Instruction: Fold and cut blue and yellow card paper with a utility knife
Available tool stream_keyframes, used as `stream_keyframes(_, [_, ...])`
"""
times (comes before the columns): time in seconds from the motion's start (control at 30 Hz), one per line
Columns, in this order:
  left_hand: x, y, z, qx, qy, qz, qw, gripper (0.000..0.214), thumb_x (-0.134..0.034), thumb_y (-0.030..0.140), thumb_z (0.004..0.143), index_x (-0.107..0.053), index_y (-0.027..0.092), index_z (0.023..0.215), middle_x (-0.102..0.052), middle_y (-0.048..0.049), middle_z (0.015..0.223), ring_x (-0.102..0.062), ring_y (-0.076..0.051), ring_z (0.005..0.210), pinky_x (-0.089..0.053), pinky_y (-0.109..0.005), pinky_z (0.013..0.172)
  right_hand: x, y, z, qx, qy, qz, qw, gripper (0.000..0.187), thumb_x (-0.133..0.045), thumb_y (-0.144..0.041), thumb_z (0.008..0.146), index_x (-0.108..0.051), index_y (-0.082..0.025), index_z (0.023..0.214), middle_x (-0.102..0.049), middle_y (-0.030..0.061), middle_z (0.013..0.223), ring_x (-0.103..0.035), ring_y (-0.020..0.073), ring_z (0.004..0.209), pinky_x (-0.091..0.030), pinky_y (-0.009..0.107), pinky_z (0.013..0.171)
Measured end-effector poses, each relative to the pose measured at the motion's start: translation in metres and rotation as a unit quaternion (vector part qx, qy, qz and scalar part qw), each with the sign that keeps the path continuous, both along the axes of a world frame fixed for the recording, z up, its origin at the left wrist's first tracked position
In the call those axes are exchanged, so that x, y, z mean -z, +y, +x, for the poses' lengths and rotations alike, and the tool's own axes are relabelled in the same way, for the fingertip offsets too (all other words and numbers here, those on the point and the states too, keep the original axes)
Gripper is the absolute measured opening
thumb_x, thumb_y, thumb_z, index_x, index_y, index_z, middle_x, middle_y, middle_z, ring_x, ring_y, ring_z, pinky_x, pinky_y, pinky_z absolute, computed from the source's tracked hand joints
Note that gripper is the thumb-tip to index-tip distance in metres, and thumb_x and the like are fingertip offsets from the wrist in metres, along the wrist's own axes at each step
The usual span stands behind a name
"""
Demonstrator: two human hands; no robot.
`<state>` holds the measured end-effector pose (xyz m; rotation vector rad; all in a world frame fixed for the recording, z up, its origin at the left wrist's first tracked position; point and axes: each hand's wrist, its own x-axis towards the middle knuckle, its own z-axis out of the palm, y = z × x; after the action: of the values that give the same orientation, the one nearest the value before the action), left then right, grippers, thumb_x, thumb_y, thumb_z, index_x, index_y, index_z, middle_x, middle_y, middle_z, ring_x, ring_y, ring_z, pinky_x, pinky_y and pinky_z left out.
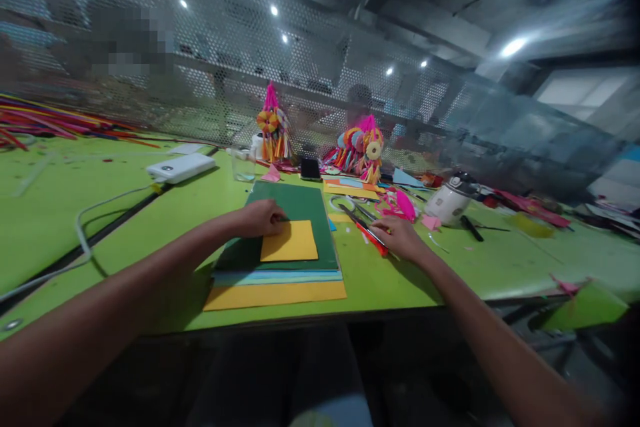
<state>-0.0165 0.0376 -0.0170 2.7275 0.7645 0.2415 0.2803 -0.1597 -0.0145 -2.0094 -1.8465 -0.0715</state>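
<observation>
My left hand (260, 218) rests with curled fingers on the upper left corner of a yellow paper square (290, 241). That square lies on a dark green sheet (295, 207) topping a stack of coloured paper sheets (275, 290). My right hand (397, 235) lies to the right of the stack, its fingers closed around a red-handled tool (371, 237), likely a cutter. Scissors (350, 207) lie just beyond it on the green table (400, 273).
A white power bank (180, 167) with a cable lies at the left. A glass (243, 163), a phone (311, 169), two fringed paper ornaments (273, 125) (360, 150), a white jar (450, 200) and paper scraps crowd the back. Coloured strips (50, 121) lie far left. A mesh screen stands behind.
</observation>
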Motion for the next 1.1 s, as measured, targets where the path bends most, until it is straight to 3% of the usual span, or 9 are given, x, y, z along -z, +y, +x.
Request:
stream_keyframes(0.1, [-0.003,-0.002,0.0,0.021,0.06,0.005,0.998,0.025,-0.056,0.022,0.066,-0.074,0.017,0.082,-0.066,-0.0013,0.068,-0.056,-0.015,0.062,-0.037,-0.023,0.057,-0.003,0.021,-0.029,-0.005,-0.03,-0.041,0.999,0.036,-0.047,-0.036,0.093,-0.072,-0.015,0.076,-0.07,0.0083,0.079,-0.06,0.0185,0.072,-0.039,0.028,0.064])
stream_keyframes(0.2, [-0.003,-0.003,0.0,0.015,0.066,0.034,0.997,0.031,-0.057,0.025,0.069,-0.073,0.015,0.094,-0.068,-0.005,0.081,-0.059,-0.018,0.073,-0.042,-0.024,0.064,-0.005,0.04,-0.073,-0.081,-0.024,-0.087,0.993,0.042,-0.049,-0.048,0.092,-0.07,-0.017,0.074,-0.069,0.0069,0.077,-0.057,0.0162,0.068,-0.034,0.027,0.061])
stream_keyframes(0.33, [0.0,-0.006,-0.001,-0.01,0.062,0.074,0.995,0.036,-0.06,0.033,0.072,-0.071,0.015,0.101,-0.064,-0.0106,0.1,-0.059,-0.023,0.092,-0.045,-0.029,0.083,-0.002,0.054,-0.107,-0.134,-0.068,-0.087,0.985,0.043,-0.065,-0.059,0.077,-0.066,-0.016,0.085,-0.064,0.0078,0.09,-0.055,0.0192,0.079,-0.033,0.028,0.062])
stream_keyframes(0.5, [-0.002,-0.02,0.001,-0.03,0.074,0.076,0.994,0.035,-0.058,0.036,0.073,-0.069,0.015,0.099,-0.063,-0.0129,0.101,-0.058,-0.026,0.094,-0.045,-0.034,0.084,0.013,0.053,-0.106,-0.129,-0.047,-0.054,0.989,0.046,-0.069,-0.058,0.074,-0.059,-0.017,0.092,-0.058,0.0072,0.095,-0.052,0.0213,0.088,-0.038,0.03,0.071])
stream_keyframes(0.6, [-0.004,-0.025,0.004,-0.063,0.081,0.076,0.992,0.033,-0.058,0.038,0.071,-0.068,0.015,0.092,-0.065,-0.0136,0.096,-0.06,-0.026,0.085,-0.045,-0.033,0.075,0.019,0.047,-0.105,-0.126,-0.019,-0.026,0.992,0.043,-0.07,-0.054,0.076,-0.057,-0.018,0.093,-0.056,0.0062,0.096,-0.051,0.0218,0.091,-0.04,0.032,0.074])
stream_keyframes(0.73, [-0.006,-0.023,0.007,-0.108,0.09,0.013,0.99,0.037,-0.057,0.044,0.073,-0.067,0.016,0.096,-0.068,-0.009,0.087,-0.059,-0.021,0.073,-0.04,-0.028,0.061,0.022,0.042,-0.108,-0.12,-0.017,-0.008,0.993,0.043,-0.071,-0.053,0.075,-0.057,-0.017,0.093,-0.056,0.0066,0.095,-0.05,0.0233,0.093,-0.041,0.034,0.075])
stream_keyframes(0.93, [-0.01,-0.016,0.005,-0.068,0.073,-0.082,0.992,0.047,-0.049,0.057,0.078,-0.071,0.015,0.082,-0.067,-0.0057,0.074,-0.056,-0.019,0.067,-0.037,-0.027,0.059,0.022,0.041,-0.111,-0.119,-0.034,-0.007,0.992,0.041,-0.069,-0.054,0.078,-0.057,-0.018,0.093,-0.055,0.0072,0.096,-0.049,0.0242,0.095,-0.042,0.034,0.074])
stream_keyframes(1.1, [-0.016,-0.025,0.002,-0.078,0.051,-0.051,0.994,0.051,-0.047,0.06,0.08,-0.071,0.016,0.083,-0.067,-0.0062,0.071,-0.055,-0.019,0.066,-0.037,-0.028,0.061,0.022,0.041,-0.111,-0.116,-0.043,-0.008,0.992,0.042,-0.068,-0.055,0.078,-0.057,-0.017,0.094,-0.055,0.0071,0.098,-0.049,0.0244,0.097,-0.042,0.035,0.075])
